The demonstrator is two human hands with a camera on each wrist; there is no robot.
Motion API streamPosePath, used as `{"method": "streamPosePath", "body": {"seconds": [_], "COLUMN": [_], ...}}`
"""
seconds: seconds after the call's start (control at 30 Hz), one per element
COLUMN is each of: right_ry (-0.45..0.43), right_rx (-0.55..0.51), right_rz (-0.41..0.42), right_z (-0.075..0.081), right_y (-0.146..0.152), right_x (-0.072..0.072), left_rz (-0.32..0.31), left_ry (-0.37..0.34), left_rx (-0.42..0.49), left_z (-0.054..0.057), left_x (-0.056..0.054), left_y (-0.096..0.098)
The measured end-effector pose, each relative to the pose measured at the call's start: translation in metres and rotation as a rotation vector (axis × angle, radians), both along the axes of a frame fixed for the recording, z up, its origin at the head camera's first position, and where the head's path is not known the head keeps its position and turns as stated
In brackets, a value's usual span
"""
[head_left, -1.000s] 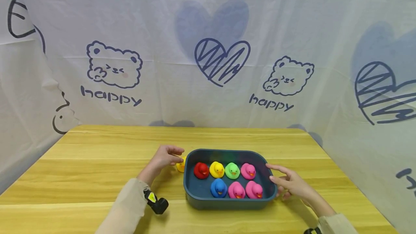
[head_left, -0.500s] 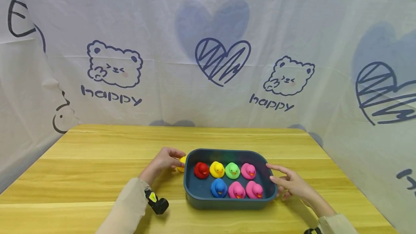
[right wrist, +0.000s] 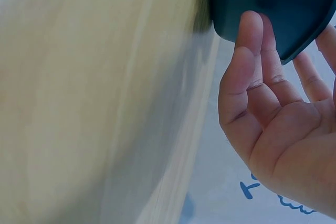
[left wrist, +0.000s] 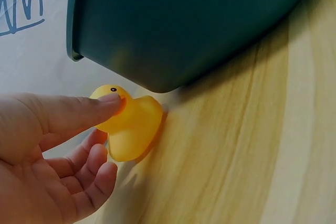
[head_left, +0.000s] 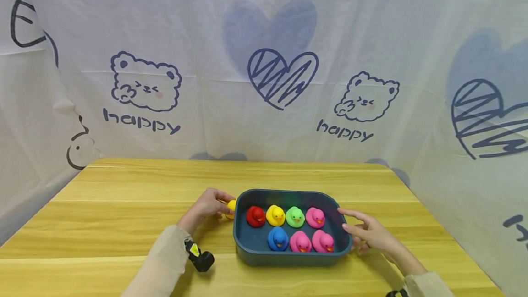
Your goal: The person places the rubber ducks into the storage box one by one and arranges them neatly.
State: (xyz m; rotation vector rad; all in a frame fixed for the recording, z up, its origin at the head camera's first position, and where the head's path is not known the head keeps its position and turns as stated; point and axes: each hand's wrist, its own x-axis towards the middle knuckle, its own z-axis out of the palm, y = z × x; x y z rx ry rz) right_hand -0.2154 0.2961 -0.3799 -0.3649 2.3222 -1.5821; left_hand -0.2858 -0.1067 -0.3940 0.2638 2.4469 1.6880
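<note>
A yellow rubber duck [left wrist: 137,127] sits on the table just outside the left end of a dark blue-green bin [head_left: 288,259]. My left hand [head_left: 208,205] pinches it by the head, the thumb lying across the beak; the index finger is mostly hidden. In the bin are a red duck [head_left: 255,217], a yellow duck [head_left: 275,216], a green duck [head_left: 294,217], a blue duck [head_left: 277,239] and several pink ducks [head_left: 315,217]. At the bin's right end, my right hand [head_left: 373,235] rests loosely extended fingers against the rim and outer wall.
The wooden table [head_left: 144,187] runs back to a hanging white cloth [head_left: 214,118] printed with hearts and bears. More cloth hangs along the left and right sides. A black wrist camera [head_left: 199,258] sits on the left cuff, close to the bin.
My left hand has moved slightly down and right onto the yellow duck outside the bin and closed its fingers on it. The right hand and the bin have stayed still.
</note>
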Motion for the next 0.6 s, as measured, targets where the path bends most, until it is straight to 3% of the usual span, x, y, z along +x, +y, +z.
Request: {"method": "streamPosePath", "body": {"seconds": [0.13, 0.6], "right_ry": [0.001, 0.004], "right_rx": [-0.005, 0.003], "right_rz": [0.001, -0.002], "right_z": [0.0, -0.001], "right_y": [0.0, 0.0], "right_x": [0.0, 0.0], "left_rz": [-0.001, 0.015], "left_ry": [0.03, 0.003], "left_rx": [-0.011, 0.058], "left_z": [0.002, 0.011], "left_x": [0.001, 0.001], "left_y": [-0.002, -0.005]}}
